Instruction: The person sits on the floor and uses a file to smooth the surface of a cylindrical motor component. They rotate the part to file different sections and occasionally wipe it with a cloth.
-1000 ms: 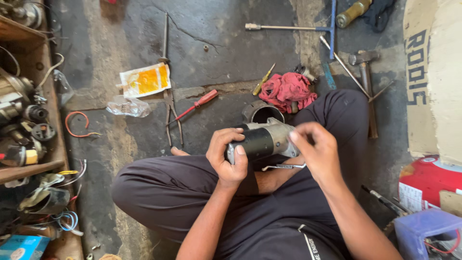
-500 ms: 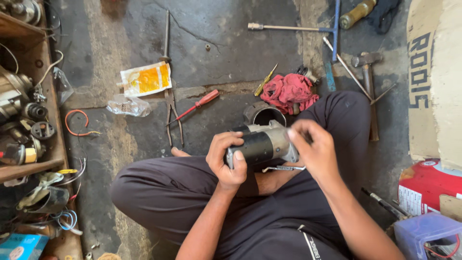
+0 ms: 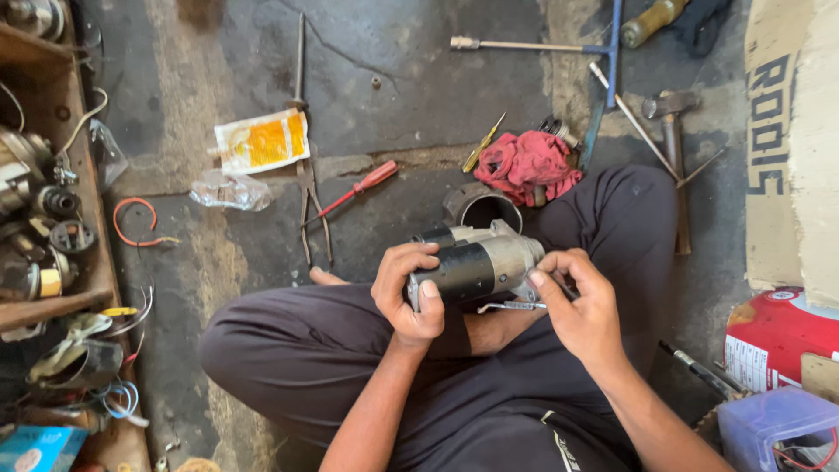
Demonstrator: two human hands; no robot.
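1. Sitting cross-legged on the concrete floor (image 3: 419, 96), you hold the motor (image 3: 476, 267) above your lap, lying sideways, so both ends stay reachable.
2. Your left hand (image 3: 406, 293) wraps the black body, fingers over the top and thumb on the near side: a full, closed grip that carries the weight.
3. Your right hand (image 3: 581, 306) sits at the grey metal end, fingertips closed on that end; a thin metal tool (image 3: 511, 307) shows just below it, but whether you pinch it I cannot tell.
4. A metal ring (image 3: 481, 208) stands on the floor just beyond the motor, beside the red rag (image 3: 529, 162).
5. A red screwdriver (image 3: 358, 188) and pliers (image 3: 313, 205) lie to the left, within reach; a hammer (image 3: 671, 140) lies to the right.
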